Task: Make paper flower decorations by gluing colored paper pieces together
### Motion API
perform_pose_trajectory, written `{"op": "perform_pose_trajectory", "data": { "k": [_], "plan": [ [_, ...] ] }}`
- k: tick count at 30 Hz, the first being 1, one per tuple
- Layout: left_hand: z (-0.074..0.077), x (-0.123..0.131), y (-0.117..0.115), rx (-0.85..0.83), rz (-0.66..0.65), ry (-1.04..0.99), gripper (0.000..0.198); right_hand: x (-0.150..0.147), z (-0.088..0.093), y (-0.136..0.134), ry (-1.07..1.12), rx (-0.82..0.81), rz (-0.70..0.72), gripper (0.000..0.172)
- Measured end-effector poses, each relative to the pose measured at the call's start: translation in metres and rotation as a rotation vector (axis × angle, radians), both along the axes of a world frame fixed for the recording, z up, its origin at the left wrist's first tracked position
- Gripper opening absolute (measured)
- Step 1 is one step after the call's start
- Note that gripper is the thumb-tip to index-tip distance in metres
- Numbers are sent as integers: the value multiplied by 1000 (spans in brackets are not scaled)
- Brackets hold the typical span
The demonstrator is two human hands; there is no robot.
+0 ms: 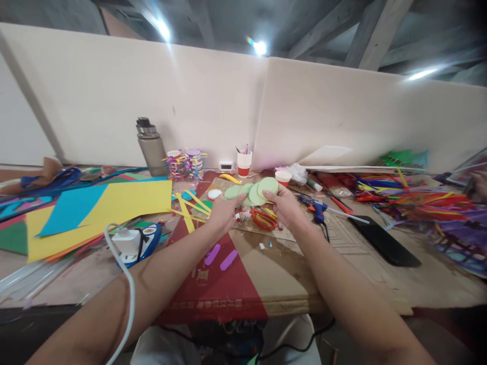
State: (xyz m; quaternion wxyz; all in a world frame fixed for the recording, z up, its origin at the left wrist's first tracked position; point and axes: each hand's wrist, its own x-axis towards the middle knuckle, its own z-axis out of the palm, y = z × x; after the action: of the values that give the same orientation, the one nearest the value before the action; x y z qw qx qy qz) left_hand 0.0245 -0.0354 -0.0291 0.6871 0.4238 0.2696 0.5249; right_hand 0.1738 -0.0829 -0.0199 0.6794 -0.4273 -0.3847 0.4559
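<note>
Several pale green paper discs [255,194] are fanned out between my two hands, above the cardboard on the table. My left hand [225,210] pinches the discs at the near left edge. On the other side, my right hand [284,204] grips the right-hand end of the fan, thumb on top. Just below the discs lie red-handled scissors [264,220]. Yellow paper strips [185,212] and a white round lid-like piece [214,194] lie left of my left hand. A blue glue gun [318,209] rests to the right of my right hand.
Coloured sheets [133,203], a power strip [152,235] and a grey bottle [151,152] stand or lie left. A white cable crosses my left forearm. Paper cups [244,163] are at the back; a black phone [382,241] and colourful strips [411,192] lie right. Another person's hand shows far right.
</note>
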Motion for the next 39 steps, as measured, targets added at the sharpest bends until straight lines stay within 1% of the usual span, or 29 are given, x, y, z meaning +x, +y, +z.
{"op": "perform_pose_trajectory", "data": {
  "k": [4, 7, 9, 11, 14, 18, 20, 21, 23, 25, 27, 29, 30, 32, 34, 36, 39],
  "plan": [
    [2, -2, 0, -32, -98, 38, 27, 4, -4, 4, -40, -34, 8, 42],
    [3, -2, 1, -77, -164, 37, 21, 12, -7, 8, -74, -93, -23, 38],
    [1, -2, 4, -95, -149, 48, 17, 17, -8, 9, -120, -132, -9, 36],
    [-2, -2, 8, -75, -96, 116, 14, 23, -7, 7, -198, -169, 42, 36],
    [-3, -5, 13, 70, -2, 321, 14, 32, -6, 3, -378, -226, 153, 34],
    [2, -13, 19, 361, 111, 756, 18, 39, -8, -1, -653, -280, 321, 23],
    [4, -16, 21, 491, 115, 940, 20, 39, -10, -1, -760, -345, 389, 14],
    [5, -17, 22, 541, 95, 1004, 20, 39, -12, -1, -802, -385, 410, 14],
    [5, -17, 24, 600, 40, 1067, 17, 37, -13, -2, -853, -432, 408, 20],
    [4, -17, 26, 595, 23, 1040, 12, 36, -12, -3, -864, -414, 352, 25],
    [2, -17, 28, 550, 54, 952, 10, 35, -8, -5, -845, -373, 302, 28],
    [-1, -17, 30, 461, 72, 823, 8, 34, -3, -7, -806, -342, 295, 25],
    [-2, -17, 31, 404, 64, 747, 7, 34, -2, -8, -777, -329, 300, 20],
    [-5, -16, 31, 282, 18, 589, 4, 33, -1, -8, -709, -300, 284, 13],
    [-6, -16, 30, 170, -52, 465, 7, 32, -2, -6, -634, -277, 227, 14],
    [-6, -15, 27, 83, -110, 387, 13, 31, -4, -4, -566, -253, 173, 16],
    [-2, -12, 20, 22, -115, 295, 15, 28, -3, -2, -504, -156, 68, 19]
  ]
}}
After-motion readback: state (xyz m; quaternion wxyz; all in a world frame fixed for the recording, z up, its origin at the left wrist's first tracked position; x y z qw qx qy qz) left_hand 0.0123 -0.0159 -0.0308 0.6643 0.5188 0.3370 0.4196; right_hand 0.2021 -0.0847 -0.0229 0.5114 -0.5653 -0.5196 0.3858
